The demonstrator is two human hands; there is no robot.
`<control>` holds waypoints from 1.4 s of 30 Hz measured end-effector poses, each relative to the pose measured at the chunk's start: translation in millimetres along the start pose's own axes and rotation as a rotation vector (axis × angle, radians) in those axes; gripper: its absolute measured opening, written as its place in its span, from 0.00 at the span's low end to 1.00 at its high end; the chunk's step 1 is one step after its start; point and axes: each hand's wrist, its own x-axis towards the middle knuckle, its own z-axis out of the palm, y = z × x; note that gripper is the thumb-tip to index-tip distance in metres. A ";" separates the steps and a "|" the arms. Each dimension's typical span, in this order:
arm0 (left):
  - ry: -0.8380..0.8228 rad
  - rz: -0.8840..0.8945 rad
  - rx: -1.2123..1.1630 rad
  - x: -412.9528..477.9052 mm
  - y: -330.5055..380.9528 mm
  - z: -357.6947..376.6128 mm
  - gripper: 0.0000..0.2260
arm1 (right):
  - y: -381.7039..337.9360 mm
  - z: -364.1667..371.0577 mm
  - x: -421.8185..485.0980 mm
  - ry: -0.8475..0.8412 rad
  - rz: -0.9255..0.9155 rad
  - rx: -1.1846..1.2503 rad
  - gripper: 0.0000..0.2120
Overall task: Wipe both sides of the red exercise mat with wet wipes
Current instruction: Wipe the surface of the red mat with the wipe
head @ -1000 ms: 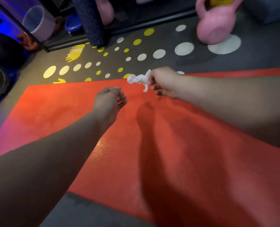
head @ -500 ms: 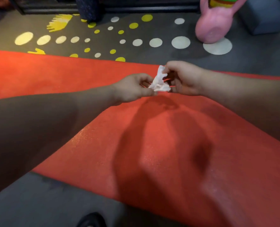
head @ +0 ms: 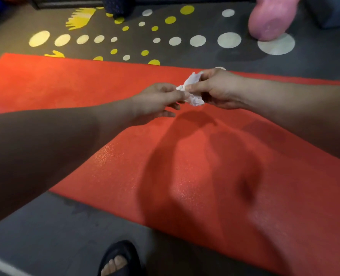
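The red exercise mat [head: 85,90] lies flat on the dark gym floor, running from left to right across the view. Above its far half both hands meet on a crumpled white wet wipe [head: 192,90]. My right hand [head: 217,89] pinches the upper end of the wipe between thumb and fingers. My left hand [head: 157,100] pinches its left edge with the fingertips, the lower fingers stretched out. The wipe is held in the air, off the mat.
A pink kettlebell [head: 270,18] stands on the dotted floor [head: 175,40] beyond the mat at the upper right. A dark post [head: 117,6] rises at the top centre. My foot in a black sandal [head: 119,257] is on the grey floor near the mat's near edge.
My left hand came up from the mat and took hold of the wipe that the right hand held alone. The view tilted down, so the sandal now shows.
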 end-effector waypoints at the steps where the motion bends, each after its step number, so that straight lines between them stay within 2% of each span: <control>1: 0.053 -0.004 -0.073 0.8 -0.6 1.6 0.04 | -0.6 0.5 -0.9 -0.002 -0.004 0.007 0.04; 5: 0.316 -0.014 -0.322 5.4 -1.7 -2.4 0.05 | 1.4 -3.1 0.0 0.092 0.074 -0.011 0.09; 7: 0.421 -0.011 -0.405 7.8 -0.9 -9.2 0.06 | 3.3 -3.1 -2.7 0.103 0.116 -0.090 0.03; 11: 0.616 -0.011 -0.431 8.8 5.0 -22.9 0.08 | 14.2 -5.4 -8.9 0.114 0.178 -0.154 0.07; 14: 0.541 -0.019 -0.358 4.5 3.2 -28.4 0.06 | 10.8 -6.8 -15.8 0.142 0.205 -0.044 0.03; 17: 0.448 -0.015 -0.340 -0.8 1.8 -14.9 0.07 | 7.1 -0.4 -21.0 0.049 0.285 0.071 0.19; 20: 0.407 0.019 -0.362 -0.8 4.4 -0.8 0.06 | 5.5 14.1 -23.0 -0.058 0.281 0.081 0.24; 24: 0.415 0.038 -0.346 0.3 7.7 5.5 0.06 | -0.4 21.9 -17.5 -0.014 0.220 0.177 0.34; 26: 0.431 0.059 -0.332 0.2 9.6 8.7 0.05 | -3.8 19.9 -17.0 -0.019 0.242 0.181 0.31; 29: 0.459 0.090 -0.342 -0.2 11.0 11.0 0.05 | -5.6 16.6 -22.4 -0.107 0.320 0.042 0.13; 30: 0.466 0.102 -0.342 0.1 11.0 10.9 0.05 | -4.6 16.7 -24.1 -0.103 0.323 0.041 0.12; 33: 0.515 0.122 -0.258 3.5 9.3 10.3 0.05 | -0.6 16.6 -18.6 0.057 0.227 0.218 0.22; 37: 0.672 0.172 -0.083 9.9 4.1 5.1 0.07 | -9.4 11.0 -7.4 0.259 0.135 0.382 0.17; 40: 0.647 0.173 0.010 11.4 5.0 4.7 0.10 | -16.9 8.0 -1.8 0.343 0.101 0.383 0.20; 42: 0.641 0.160 0.031 13.3 6.9 6.2 0.07 | -19.5 7.3 -2.7 0.339 0.074 0.317 0.19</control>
